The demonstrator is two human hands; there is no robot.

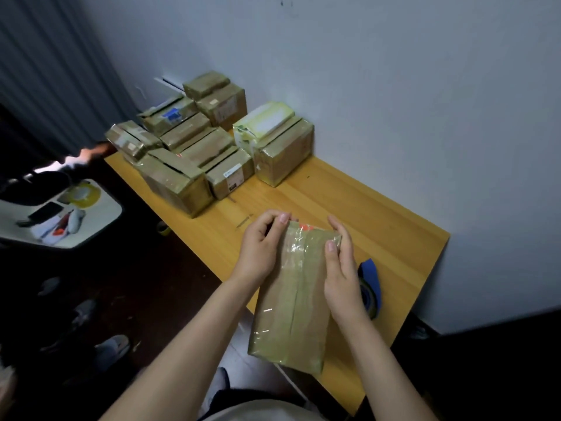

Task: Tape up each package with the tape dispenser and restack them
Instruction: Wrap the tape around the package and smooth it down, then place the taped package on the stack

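Stacked packages (194,153): far left on table (394,238).
Left hand (261,250): grips far-left corner of held package (291,305).
Held package: near centre, taped, lifted.
Right hand (341,275): clasps its far-right edge.
Tape dispenser (369,268): right, beside that hand.

I'm looking down on a light wooden surface (379,226) set against the white wall (394,101). At its far end a cluster of brown packages (182,183) sits on the wood, side by side and touching, several with others stacked on top. A labelled box (230,174) stands at the front of that cluster. Just beside it to the right stands a taller brown box (282,159), close to the wall. At my end, near the right edge and well apart from the cluster, lies a blue tape dispenser (372,275), partly hidden from me. I can make out faint dark marks on the wood in front of the cluster.
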